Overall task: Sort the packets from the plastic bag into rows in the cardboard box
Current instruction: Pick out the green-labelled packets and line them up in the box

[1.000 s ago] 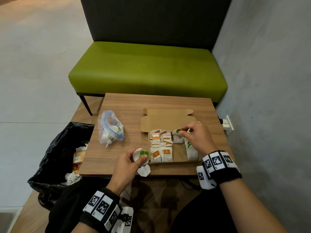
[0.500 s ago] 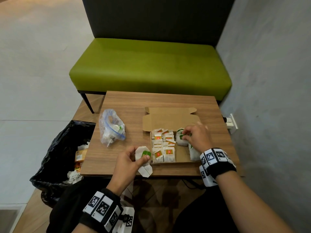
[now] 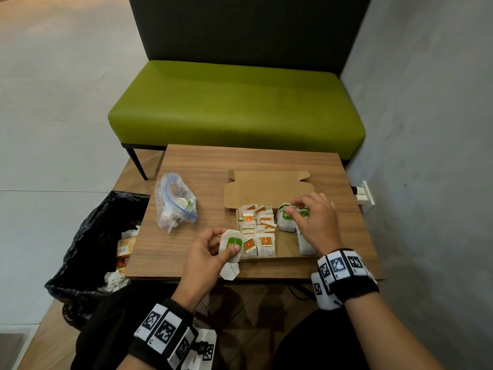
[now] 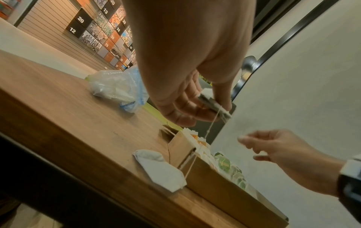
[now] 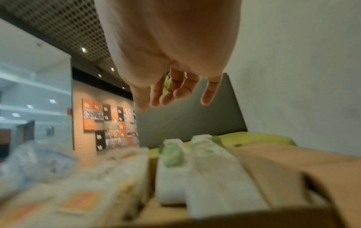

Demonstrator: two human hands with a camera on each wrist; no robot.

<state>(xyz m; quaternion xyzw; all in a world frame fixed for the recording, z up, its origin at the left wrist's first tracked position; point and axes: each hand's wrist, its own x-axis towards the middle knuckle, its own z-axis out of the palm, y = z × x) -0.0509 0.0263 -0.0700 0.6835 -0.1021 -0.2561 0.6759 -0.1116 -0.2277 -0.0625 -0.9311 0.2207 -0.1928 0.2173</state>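
Note:
The open cardboard box (image 3: 286, 240) lies on the wooden table (image 3: 240, 161) with orange-tagged packets (image 3: 256, 228) in rows on its left and green-tagged packets (image 3: 286, 218) on its right. My left hand (image 3: 225, 240) pinches a green-tagged packet (image 3: 234, 242) just left of the box's front corner. A string runs from it down to a second white packet (image 4: 162, 168) lying at the table edge. My right hand (image 3: 298, 212) hovers over the green row with relaxed fingers (image 5: 175, 92), holding nothing. The clear plastic bag (image 3: 174, 206) with a few packets lies to the left.
A black bin bag (image 3: 88, 236) with rubbish stands at the table's left. A green bench (image 3: 234, 108) sits behind the table and a grey wall (image 3: 426, 156) with a socket closes the right side. The box lid (image 3: 266, 190) lies open towards the back.
My right hand's fingers have loosened from the green-tagged packet at the back of the right row. The left hand has barely moved with its packet.

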